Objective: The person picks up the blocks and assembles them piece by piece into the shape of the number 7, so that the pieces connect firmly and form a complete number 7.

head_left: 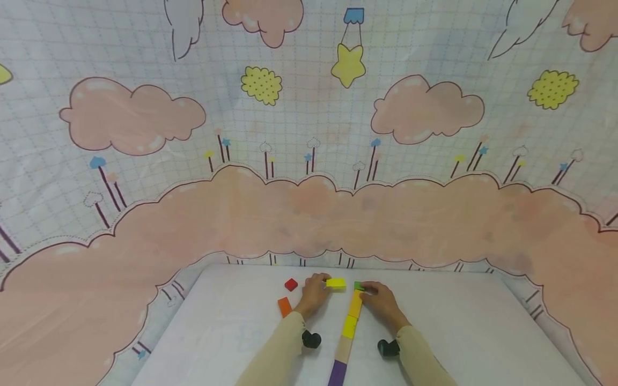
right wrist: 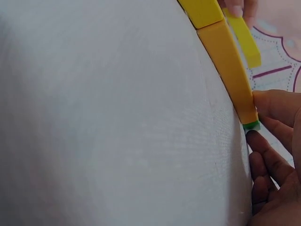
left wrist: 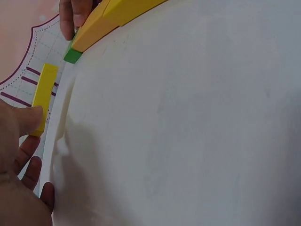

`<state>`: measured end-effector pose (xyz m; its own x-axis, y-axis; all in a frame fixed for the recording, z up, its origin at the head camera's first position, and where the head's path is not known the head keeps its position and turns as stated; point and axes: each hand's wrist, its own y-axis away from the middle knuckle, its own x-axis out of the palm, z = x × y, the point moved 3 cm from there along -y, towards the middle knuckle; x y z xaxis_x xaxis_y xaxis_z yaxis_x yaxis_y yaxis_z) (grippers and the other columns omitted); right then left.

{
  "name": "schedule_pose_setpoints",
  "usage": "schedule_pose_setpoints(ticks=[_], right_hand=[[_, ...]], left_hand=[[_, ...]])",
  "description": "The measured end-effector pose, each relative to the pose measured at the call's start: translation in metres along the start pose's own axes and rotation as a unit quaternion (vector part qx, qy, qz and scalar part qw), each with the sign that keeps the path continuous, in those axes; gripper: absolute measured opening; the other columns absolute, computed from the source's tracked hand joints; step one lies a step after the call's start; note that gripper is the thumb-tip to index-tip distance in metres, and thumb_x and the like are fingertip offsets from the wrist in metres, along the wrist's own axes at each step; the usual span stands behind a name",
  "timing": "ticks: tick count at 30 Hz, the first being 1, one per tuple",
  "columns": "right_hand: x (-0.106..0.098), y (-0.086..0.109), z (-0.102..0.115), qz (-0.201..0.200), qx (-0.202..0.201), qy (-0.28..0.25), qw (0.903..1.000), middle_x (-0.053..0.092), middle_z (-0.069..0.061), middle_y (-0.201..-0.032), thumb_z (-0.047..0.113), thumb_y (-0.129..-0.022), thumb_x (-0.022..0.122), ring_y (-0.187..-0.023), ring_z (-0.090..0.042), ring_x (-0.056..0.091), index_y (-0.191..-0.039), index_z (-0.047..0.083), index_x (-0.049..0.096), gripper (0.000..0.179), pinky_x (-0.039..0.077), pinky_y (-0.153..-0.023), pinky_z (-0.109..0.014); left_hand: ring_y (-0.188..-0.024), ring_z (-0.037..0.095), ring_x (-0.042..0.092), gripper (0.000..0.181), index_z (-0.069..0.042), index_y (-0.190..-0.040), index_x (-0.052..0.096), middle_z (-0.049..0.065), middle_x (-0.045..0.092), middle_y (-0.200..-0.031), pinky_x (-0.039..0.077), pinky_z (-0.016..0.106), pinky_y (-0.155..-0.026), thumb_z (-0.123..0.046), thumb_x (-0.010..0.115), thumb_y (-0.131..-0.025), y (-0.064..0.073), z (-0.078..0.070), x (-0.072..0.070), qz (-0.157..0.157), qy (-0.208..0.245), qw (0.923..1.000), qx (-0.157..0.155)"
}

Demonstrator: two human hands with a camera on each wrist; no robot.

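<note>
At lower centre, the left hand (head_left: 315,295) pinched a yellow block (head_left: 337,284). The right hand (head_left: 383,303), fingers bent, gripped a green block (head_left: 358,285).

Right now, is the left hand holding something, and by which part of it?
Yes: the left hand pinches a yellow block by the end nearest the palm; its other end sticks out free.

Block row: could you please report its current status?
Left hand holding yellow block, apart from block row. Right hand touching green block at far end. Nothing visible between those blocks.
</note>
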<state>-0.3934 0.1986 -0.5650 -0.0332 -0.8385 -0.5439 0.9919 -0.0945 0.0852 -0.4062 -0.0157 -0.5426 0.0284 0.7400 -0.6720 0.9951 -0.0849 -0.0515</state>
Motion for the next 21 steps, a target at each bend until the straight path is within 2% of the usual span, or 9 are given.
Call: schedule_pose_setpoints(ticks=[7,21], right_hand=[[0.001,0.003,0.001,-0.003,0.005,0.002,1.0,0.057,-0.009,-0.139,0.024,-0.091,0.068,-0.135,-0.035,0.044,-0.121,0.021,0.067,0.031,0.029,-0.114,-0.061],[0.001,0.002,0.003,-0.01,0.012,0.01,0.9998,0.056,-0.011,-0.14,0.022,-0.091,0.068,-0.135,-0.035,0.044,-0.12,0.021,0.068,0.029,0.029,-0.114,-0.061]], left_hand=[[-0.116,0.029,0.046,0.029,-0.013,-0.123,0.062,0.007,0.059,-0.123,0.035,0.055,-0.107,-0.017,0.065,-0.094,0.001,-0.01,0.006,0.0,-0.005,1.0,0.006],[-0.119,0.027,0.046,0.03,-0.016,-0.124,0.062,0.004,0.061,-0.123,0.035,0.051,-0.104,-0.02,0.065,-0.095,-0.008,-0.016,0.019,-0.008,-0.024,0.9997,0.007]])
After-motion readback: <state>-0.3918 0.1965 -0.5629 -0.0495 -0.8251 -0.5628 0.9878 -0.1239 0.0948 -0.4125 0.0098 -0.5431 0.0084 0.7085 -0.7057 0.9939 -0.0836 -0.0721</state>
